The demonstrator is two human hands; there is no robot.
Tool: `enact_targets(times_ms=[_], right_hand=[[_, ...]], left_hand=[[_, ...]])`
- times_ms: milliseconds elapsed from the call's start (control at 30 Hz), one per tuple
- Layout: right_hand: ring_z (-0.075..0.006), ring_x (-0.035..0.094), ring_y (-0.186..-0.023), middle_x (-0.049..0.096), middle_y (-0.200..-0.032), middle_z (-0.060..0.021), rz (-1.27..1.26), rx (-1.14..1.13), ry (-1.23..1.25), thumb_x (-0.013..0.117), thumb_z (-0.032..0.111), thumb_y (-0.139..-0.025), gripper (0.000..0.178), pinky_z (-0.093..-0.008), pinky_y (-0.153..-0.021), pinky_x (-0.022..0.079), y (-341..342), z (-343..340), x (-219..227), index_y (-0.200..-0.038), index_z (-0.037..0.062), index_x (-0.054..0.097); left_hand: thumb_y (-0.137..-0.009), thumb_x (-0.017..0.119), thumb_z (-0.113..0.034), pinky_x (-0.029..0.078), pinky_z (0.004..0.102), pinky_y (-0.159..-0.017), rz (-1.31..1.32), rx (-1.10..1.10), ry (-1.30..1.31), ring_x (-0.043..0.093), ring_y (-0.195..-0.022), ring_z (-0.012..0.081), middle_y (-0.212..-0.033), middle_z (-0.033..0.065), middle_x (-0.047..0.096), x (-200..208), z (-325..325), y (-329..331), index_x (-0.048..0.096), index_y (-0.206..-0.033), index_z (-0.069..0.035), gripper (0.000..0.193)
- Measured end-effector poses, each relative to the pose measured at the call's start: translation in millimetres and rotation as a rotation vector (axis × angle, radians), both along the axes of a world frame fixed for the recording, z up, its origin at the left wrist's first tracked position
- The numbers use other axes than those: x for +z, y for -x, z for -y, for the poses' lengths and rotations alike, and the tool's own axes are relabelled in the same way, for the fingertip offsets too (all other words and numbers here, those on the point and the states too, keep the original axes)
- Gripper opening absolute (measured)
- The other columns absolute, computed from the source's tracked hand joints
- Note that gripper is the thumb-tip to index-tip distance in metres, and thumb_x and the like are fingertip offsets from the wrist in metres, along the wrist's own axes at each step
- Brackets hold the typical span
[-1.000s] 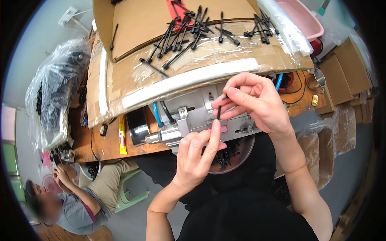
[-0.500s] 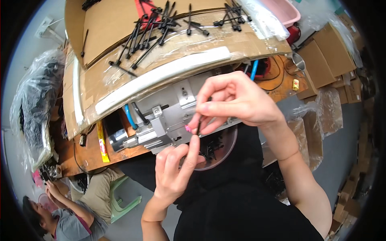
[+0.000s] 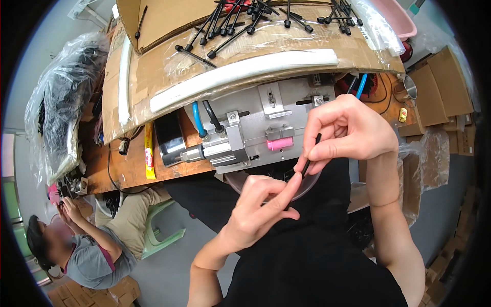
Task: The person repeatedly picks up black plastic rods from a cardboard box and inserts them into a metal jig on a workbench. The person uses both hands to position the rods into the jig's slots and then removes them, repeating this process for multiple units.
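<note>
My right hand (image 3: 348,132) pinches a thin black rod (image 3: 311,153) near its upper end, holding it upright just in front of a grey metal press fixture (image 3: 255,128) with a pink block (image 3: 280,144). The index fingertip of my left hand (image 3: 258,210) touches the rod's lower end; its other fingers are curled. Both hands hover over a round dark bowl (image 3: 240,181) of black parts on my lap. Several finished black rods with caps (image 3: 240,23) lie on the cardboard sheet above the fixture.
A cardboard-covered shelf (image 3: 169,77) with a white strip overhangs the wooden bench (image 3: 128,169). A plastic bag of black parts (image 3: 64,102) hangs at left. Another person (image 3: 87,245) sits low at left on a green stool. Flat cardboard boxes (image 3: 445,87) stand at right.
The view has shifted. My hands have moved right and away from the fixture's slot, the right still holding the rod, the left fingertip now at its lower end.
</note>
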State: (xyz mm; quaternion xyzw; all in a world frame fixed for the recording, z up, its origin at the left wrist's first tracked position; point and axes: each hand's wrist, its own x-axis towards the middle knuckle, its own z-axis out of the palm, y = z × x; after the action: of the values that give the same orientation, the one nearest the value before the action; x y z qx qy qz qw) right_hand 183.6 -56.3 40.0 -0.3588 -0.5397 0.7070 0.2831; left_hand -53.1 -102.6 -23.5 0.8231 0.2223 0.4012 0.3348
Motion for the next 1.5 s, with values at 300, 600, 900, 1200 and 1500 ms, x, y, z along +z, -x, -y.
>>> enact_targets(times_ms=[300,600,900,1200,1500], right_hand=[[-0.0164,0.069,-0.087,0.071,-0.09,-0.0118,0.184,-0.624,-0.304,0.061,0.007,-0.094,0.021,-0.028,-0.078,0.057,9,20,-42,-0.111,-0.0052,0.063],[-0.0186,0.07,-0.086,0.07,-0.09,-0.0131,0.154,-0.808,-0.359,0.059,0.005,-0.094,0.016,-0.029,-0.077,0.058,8,48,-47,-0.101,-0.0079,0.065],[-0.0123,0.065,-0.075,0.068,-0.088,-0.007,0.492,-0.862,-0.746,0.064,0.002,-0.089,0.009,-0.0232,-0.064,0.052,-8,14,-30,-0.096,-0.0029,0.068],[-0.033,0.062,-0.089,0.066,-0.09,-0.0145,1.386,-0.675,-0.94,0.069,0.008,-0.077,0.011,-0.0409,-0.079,0.049,-24,-148,0,-0.086,0.001,0.067],[-0.029,0.065,-0.078,0.067,-0.086,-0.0155,1.067,-0.815,-1.21,0.062,0.004,-0.085,0.014,-0.0358,-0.071,0.05,-40,-148,-11,-0.099,0.0,0.064]], left_hand=[[-0.072,0.076,-0.007,0.043,0.0375,-0.077,-0.438,0.43,-0.148,0.049,-0.085,0.026,-0.093,0.0105,0.053,-50,14,-41,0.042,-0.14,0.004,0.077],[-0.077,0.072,-0.007,0.045,0.0378,-0.078,-0.596,0.476,-0.222,0.051,-0.087,0.0278,-0.095,0.0124,0.052,-66,9,-55,0.039,-0.14,0.007,0.073],[-0.078,0.067,-0.002,0.045,0.0373,-0.081,-0.509,0.342,-0.153,0.051,-0.088,0.0275,-0.096,0.0126,0.052,-28,-7,-40,0.045,-0.137,0.002,0.064],[-0.077,0.06,0.009,0.042,0.0393,-0.089,-0.453,0.357,-0.285,0.052,-0.098,0.031,-0.102,0.0123,0.06,47,-220,33,0.06,-0.086,-0.003,0.016],[-0.077,0.066,0.005,0.047,0.0344,-0.077,-0.448,0.321,-0.277,0.059,-0.086,0.0255,-0.088,0.0106,0.059,48,-220,41,0.062,-0.091,-0.003,0.016]])
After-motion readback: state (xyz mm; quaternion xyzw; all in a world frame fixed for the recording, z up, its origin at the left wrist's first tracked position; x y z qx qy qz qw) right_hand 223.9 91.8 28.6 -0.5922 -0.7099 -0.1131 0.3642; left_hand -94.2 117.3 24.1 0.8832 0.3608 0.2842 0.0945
